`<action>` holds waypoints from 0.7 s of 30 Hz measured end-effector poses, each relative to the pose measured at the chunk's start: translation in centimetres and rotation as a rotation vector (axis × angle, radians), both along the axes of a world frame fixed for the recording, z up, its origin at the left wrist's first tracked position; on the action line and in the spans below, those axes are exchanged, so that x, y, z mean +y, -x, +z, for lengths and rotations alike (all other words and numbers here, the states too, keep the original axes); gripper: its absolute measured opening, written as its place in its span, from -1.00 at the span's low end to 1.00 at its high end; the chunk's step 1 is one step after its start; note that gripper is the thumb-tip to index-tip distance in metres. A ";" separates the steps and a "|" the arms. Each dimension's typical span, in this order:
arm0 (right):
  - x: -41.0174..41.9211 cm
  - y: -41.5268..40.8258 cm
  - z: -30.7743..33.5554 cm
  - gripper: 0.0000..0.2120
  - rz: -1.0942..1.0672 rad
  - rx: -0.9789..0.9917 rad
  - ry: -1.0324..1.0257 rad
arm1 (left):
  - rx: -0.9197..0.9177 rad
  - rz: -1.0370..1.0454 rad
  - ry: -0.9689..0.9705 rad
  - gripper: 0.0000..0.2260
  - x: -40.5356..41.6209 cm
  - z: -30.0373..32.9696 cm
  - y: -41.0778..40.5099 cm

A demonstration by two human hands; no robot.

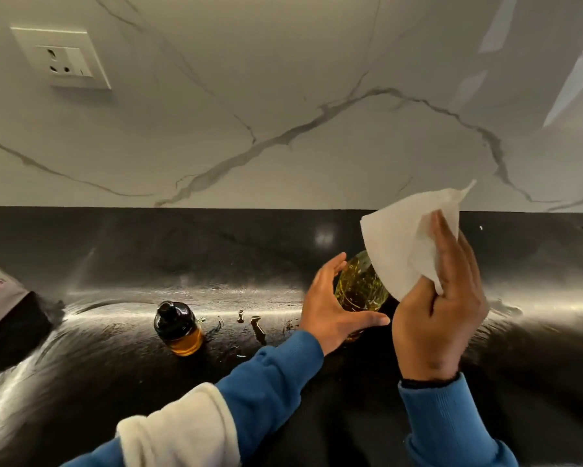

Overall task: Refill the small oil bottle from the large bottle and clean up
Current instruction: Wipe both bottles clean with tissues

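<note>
The large bottle of yellow oil stands on the black counter, right of centre. My left hand wraps round its left side, thumb in front. Just right of the bottle, my right hand is raised and pinches a white paper tissue that hangs over the bottle's top, hiding its neck. The small oil bottle, with a black cap and amber oil in its lower part, stands to the left, apart from both hands. Oil drops lie on the counter between the two bottles.
A tissue pack with a white sheet sticking up lies at the counter's left edge. A white marble wall rises behind the counter, with a wall socket at the upper left.
</note>
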State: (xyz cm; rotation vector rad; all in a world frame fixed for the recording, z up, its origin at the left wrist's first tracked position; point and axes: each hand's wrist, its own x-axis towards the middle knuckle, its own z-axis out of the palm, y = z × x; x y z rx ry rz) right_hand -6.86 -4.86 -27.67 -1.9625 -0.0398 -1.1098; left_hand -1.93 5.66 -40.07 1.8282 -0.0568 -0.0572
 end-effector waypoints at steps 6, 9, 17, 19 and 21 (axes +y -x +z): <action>0.1 -0.1 -1.5 -0.44 0.091 0.150 0.093 | 0.003 0.073 -0.033 -0.29 -1.8 -2.7 -1.2; 0.8 -0.5 -2.0 -0.45 0.148 0.188 0.032 | -0.040 0.101 0.032 -0.36 -1.3 -2.1 -1.3; 3.3 -2.6 1.1 -0.59 0.138 0.007 -0.381 | -0.177 0.246 0.235 -0.41 4.7 3.7 -1.4; 4.7 -2.8 2.5 -0.54 0.141 -0.111 -0.266 | -0.210 0.294 0.253 -0.41 6.7 5.7 -0.6; 6.3 -3.1 3.5 -0.53 0.209 -0.183 -0.081 | -0.238 0.322 0.259 -0.38 8.6 6.9 0.2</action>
